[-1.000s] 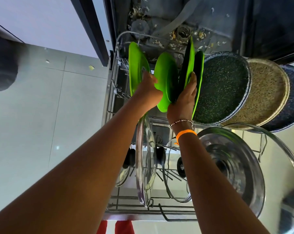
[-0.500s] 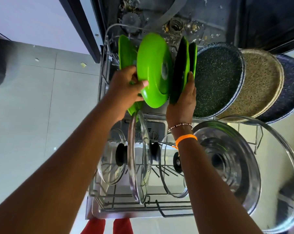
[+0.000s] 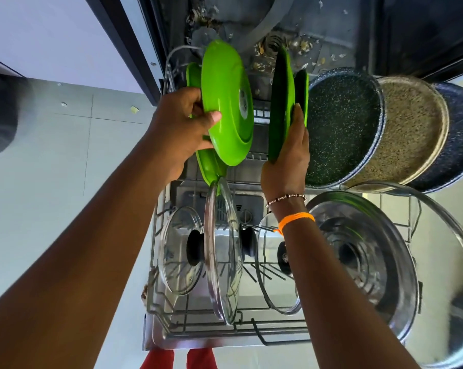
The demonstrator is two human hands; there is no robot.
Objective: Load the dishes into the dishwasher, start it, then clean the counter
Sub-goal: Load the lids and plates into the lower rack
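Four green plates occupy the upper middle of the frame, at the far end of the pulled-out dishwasher rack [image 3: 156, 265]. The green plate [image 3: 226, 102] nearest the centre is lifted and tilted, with the left hand [image 3: 180, 126] pinching its lower rim, thumb on the near face. A second green plate [image 3: 209, 166] stands behind it in the rack. The right hand [image 3: 287, 158] holds a pair of upright plates [image 3: 279, 102], fingers closed round their lower edges; exactly how the fingers lie between the two cannot be told.

Judgement: the step in hand is seating the lifted plate in the open gap between the standing plates. It should go down edge first and upright, the right hand keeping the pair clear until the rim catches between the wires.

Rack contents: three speckled pans [image 3: 344, 126] lean in a row at the upper right. Glass lids [image 3: 223, 251] with black knobs stand on edge in the lower centre. A steel lid [image 3: 363, 259] leans at the lower right. Food scraps lie on the dishwasher floor [image 3: 305, 30] at the top.
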